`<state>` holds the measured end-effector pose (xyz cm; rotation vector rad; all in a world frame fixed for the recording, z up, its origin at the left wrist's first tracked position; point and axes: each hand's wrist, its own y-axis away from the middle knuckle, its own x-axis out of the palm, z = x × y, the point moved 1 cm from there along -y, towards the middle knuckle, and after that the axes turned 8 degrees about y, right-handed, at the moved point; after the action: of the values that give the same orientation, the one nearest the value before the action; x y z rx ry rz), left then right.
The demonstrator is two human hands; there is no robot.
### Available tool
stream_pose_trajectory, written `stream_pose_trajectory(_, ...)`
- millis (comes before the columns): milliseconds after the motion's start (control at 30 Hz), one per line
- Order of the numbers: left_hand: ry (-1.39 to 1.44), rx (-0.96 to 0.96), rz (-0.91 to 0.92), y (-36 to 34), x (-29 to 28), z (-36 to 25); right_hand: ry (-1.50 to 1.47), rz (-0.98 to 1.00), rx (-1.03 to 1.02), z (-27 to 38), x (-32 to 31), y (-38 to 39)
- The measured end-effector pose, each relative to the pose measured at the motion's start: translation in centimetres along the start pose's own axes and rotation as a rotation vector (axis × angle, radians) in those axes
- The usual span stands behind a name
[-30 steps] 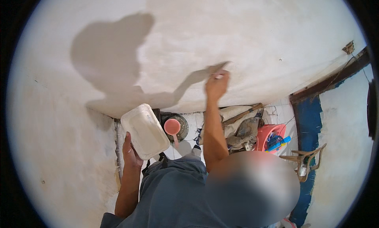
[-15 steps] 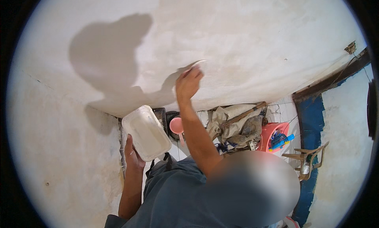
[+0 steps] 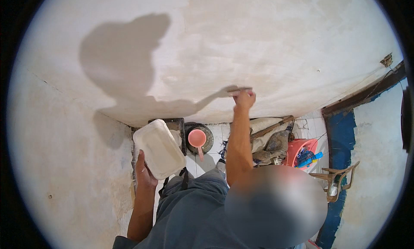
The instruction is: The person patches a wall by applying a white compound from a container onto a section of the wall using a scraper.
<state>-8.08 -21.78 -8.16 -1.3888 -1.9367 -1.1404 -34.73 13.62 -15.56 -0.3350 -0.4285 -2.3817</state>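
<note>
My left hand (image 3: 145,173) grips a shallow, rounded off-white plastic tray (image 3: 159,149) by its lower left side, thumb over the rim. Pale residue coats the tray's inside. Farther up, my right hand (image 3: 245,99) is closed on a thin flat scraper (image 3: 238,91), seen nearly edge-on against the whitish plastered wall (image 3: 276,55). The fingers cover most of the scraper, so its handle cannot be made out. Uneven cream patches mark the wall around it.
Below the wall stand a black tray (image 3: 183,141) and a dark round bucket (image 3: 208,146) with a pink dipper (image 3: 197,138) on top. Crumpled cloth sacks (image 3: 271,145), a pink tub (image 3: 294,150) and a wooden chair (image 3: 334,180) lie to the right.
My right hand has moved right and lower along the wall with the scraper, uncovering the bucket and dipper. My left hand still holds the tray, shifted slightly lower.
</note>
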Motion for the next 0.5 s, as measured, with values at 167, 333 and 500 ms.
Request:
stream_pose_trajectory(167, -0.024, 0.02, -0.066, -0.4, -0.8, 0.0, 0.83, 0.213, -0.707, 2.5, 7.4, 17.3)
stream_pose_trajectory(333, 0.017, 0.026, -0.015, -0.5, 0.1, -0.2, 0.836, 0.082, -0.797, 0.2, 0.9, 13.0)
stream_pose_trajectory(500, 0.021, 0.008, 0.028, -0.2, 1.4, 0.1, 0.835, -0.295, -0.622, 5.7, 6.3, 9.0)
